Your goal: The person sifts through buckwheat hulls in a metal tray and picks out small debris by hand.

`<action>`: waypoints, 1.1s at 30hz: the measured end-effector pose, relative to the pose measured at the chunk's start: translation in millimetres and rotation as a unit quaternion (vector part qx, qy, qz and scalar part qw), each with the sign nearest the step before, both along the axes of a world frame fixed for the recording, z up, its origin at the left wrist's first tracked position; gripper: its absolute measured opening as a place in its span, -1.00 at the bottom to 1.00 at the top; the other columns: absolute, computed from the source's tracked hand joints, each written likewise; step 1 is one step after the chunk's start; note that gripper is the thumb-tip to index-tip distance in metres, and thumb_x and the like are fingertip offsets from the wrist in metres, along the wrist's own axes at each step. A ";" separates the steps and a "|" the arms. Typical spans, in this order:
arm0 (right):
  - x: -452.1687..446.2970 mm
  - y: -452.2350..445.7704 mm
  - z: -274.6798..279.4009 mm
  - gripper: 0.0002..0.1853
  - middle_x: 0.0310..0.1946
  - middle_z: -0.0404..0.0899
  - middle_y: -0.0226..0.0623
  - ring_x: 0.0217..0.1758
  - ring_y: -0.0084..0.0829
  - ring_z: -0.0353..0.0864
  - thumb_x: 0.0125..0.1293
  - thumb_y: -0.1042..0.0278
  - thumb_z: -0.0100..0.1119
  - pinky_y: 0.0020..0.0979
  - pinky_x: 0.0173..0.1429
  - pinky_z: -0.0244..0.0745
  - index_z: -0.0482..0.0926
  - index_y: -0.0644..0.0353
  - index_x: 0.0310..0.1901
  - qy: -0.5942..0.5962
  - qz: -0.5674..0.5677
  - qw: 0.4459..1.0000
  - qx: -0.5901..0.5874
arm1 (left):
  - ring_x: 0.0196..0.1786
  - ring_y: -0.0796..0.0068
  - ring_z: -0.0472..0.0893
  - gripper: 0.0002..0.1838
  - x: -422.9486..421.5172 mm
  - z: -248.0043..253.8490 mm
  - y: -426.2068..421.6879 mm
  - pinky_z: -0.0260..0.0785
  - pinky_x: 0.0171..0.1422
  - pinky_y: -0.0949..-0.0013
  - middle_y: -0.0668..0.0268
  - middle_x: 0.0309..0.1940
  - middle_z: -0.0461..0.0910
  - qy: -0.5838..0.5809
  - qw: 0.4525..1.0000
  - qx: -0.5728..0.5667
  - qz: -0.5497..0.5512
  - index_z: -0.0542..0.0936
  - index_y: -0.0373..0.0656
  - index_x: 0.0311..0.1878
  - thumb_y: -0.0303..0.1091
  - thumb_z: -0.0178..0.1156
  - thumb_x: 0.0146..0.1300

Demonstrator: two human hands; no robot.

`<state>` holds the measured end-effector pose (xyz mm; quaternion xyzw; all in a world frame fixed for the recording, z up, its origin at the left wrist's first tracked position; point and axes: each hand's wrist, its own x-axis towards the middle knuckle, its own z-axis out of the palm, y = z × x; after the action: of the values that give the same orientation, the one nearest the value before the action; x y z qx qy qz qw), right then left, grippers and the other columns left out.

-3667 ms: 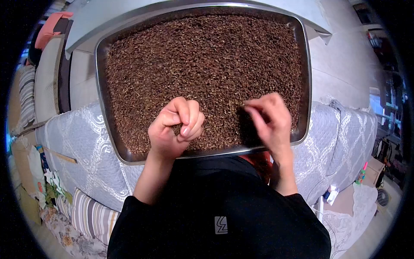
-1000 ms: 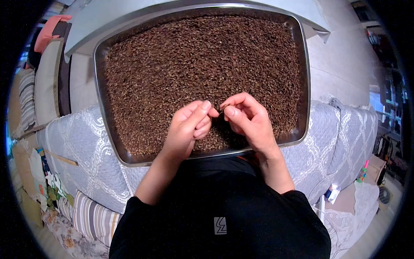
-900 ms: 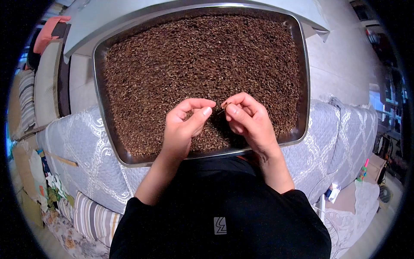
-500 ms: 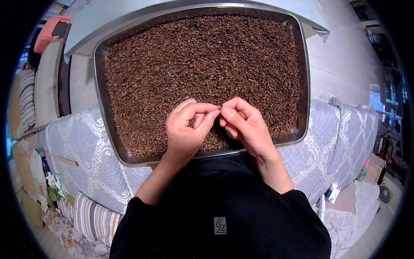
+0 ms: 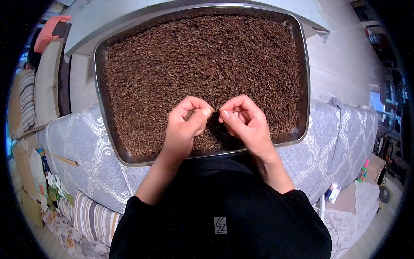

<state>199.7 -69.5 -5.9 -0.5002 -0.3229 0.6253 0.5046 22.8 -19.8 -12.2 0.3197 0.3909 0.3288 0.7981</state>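
Over tray [image 5: 305, 86] w/ brown bits [image 5: 194, 56], L hand [image 5: 183, 127] & R hand [image 5: 250, 126] pinched closed, contents unclear.

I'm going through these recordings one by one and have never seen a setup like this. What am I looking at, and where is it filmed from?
There is no machine here: a person works bare-handed. The view comes from one camera worn on the head, looking forward and down, so the black shirt fills the bottom. A large metal tray holds a layer of small brown pieces; what they are, I can't tell. Above it, the left hand and right hand face each other, fingers bent, fingertips close but apart. Anything held there is too small to identify. A grey patterned cover shows beside the tray.
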 end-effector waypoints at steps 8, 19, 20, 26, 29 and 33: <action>4.6 1.0 0.2 -0.86 -0.28 0.64 -0.40 -0.50 -0.76 0.36 0.48 0.43 0.16 -0.70 -0.47 0.21 0.52 0.23 0.00 0.125 -0.020 0.991 -0.042 | -0.58 0.83 0.18 -0.92 -0.6 -4.3 4.7 -0.02 -0.53 0.65 0.53 -0.51 0.33 -0.171 0.978 -0.120 0.015 0.50 -0.25 -0.09 -0.48 0.04 0.48; 13.3 2.9 8.7 -0.82 -0.24 0.66 -0.38 -0.44 -0.74 0.44 0.48 0.44 0.16 -0.70 -0.43 0.27 0.50 0.24 0.05 0.076 -0.036 0.996 -0.036 | -0.50 0.87 0.27 -0.88 8.3 -1.6 0.5 0.03 -0.48 0.67 0.57 -0.45 0.42 0.151 0.978 0.144 -0.010 0.59 -0.25 -0.06 -0.43 0.20 0.42; 12.5 3.2 10.5 -0.82 -0.23 0.67 -0.37 -0.44 -0.73 0.45 0.49 0.44 0.15 -0.69 -0.42 0.29 0.50 0.24 0.05 0.069 -0.032 0.997 -0.033 | -0.50 0.87 0.28 -0.86 9.7 -5.5 -1.1 0.03 -0.47 0.67 0.58 -0.44 0.44 0.152 0.972 0.178 -0.010 0.62 -0.26 -0.05 -0.43 0.22 0.41; 3.4 -0.2 4.8 -0.85 -0.26 0.62 -0.38 -0.38 -0.73 0.47 0.50 0.51 0.10 -0.68 -0.34 0.38 0.47 0.27 0.03 0.016 0.007 1.000 0.011 | -0.25 0.68 0.58 -0.87 14.9 5.0 -3.9 0.45 -0.03 0.55 0.33 -0.28 0.68 0.087 0.989 0.120 0.012 0.65 -0.30 -0.07 -0.46 0.26 0.40; -4.2 -1.5 5.9 -0.87 -0.27 0.59 -0.40 -0.31 -0.74 0.49 0.46 0.57 0.13 -0.69 -0.27 0.40 0.45 0.28 -0.03 -0.011 -0.004 1.000 0.005 | -0.31 0.66 0.55 -0.94 17.9 1.6 -4.4 0.43 -0.06 0.51 0.39 -0.37 0.65 0.118 0.978 0.170 0.031 0.63 -0.24 -0.15 -0.47 0.24 0.40; -11.2 -4.1 1.5 -0.85 -0.27 0.55 -0.39 -0.26 -0.71 0.50 0.38 0.65 0.14 -0.66 -0.19 0.43 0.40 0.26 -0.12 0.034 -0.044 0.998 0.003 | -0.27 0.62 0.58 -0.93 14.3 4.9 -6.6 0.44 -0.04 0.48 0.37 -0.33 0.64 0.273 0.892 0.359 -0.008 0.57 -0.25 -0.26 -0.51 0.22 0.39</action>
<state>188.5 -73.6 -4.3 -0.4910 -0.2850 0.6179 0.5440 37.1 -26.5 -7.2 0.6648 0.4464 0.3401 0.4931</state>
